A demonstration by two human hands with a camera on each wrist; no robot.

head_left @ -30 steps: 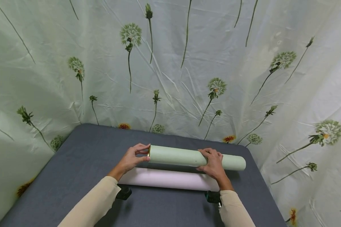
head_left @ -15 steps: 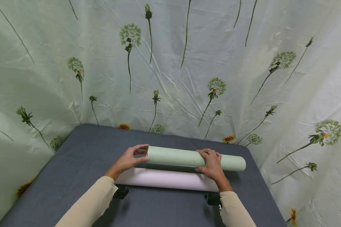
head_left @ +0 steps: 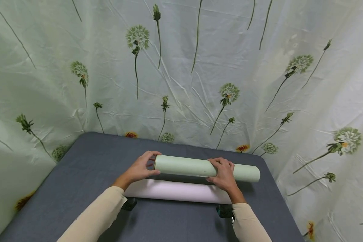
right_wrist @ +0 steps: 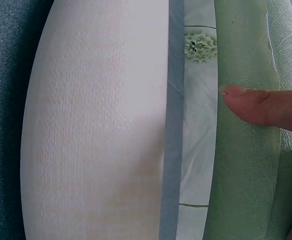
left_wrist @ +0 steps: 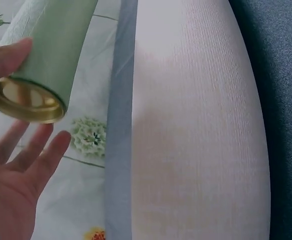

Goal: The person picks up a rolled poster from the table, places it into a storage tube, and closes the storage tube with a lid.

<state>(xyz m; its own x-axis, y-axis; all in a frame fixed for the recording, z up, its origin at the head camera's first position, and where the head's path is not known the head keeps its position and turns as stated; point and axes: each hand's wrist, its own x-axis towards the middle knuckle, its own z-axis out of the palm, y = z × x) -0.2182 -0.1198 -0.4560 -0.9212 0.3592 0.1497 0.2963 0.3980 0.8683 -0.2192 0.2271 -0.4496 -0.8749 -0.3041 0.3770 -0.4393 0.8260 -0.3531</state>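
Note:
In the head view, a pale green wallpaper roll (head_left: 181, 166) is held slightly raised behind a pinkish-white roll (head_left: 178, 191) on the table. My left hand (head_left: 140, 167) is at its left end, thumb and index finger on either side of the rim. In the left wrist view, the thumb overlaps the green roll (left_wrist: 58, 47), its end shows gold inside, and the other fingers spread past it. My right hand (head_left: 225, 173) grips the roll right of its middle, from above. The right wrist view shows that thumb on the green surface (right_wrist: 243, 165), beside a lengthwise paper edge.
A dark grey-blue cloth covers the table (head_left: 103, 158). Behind and at the sides hangs a pale curtain (head_left: 181, 67) printed with dandelions. Dark wrist devices sit under both forearms, near the front of the pinkish-white roll.
The green roll's left end has shifted slightly left. My left hand has moved a little left, and its thumb and index finger now reach further over the rim. The right hand keeps its grip.

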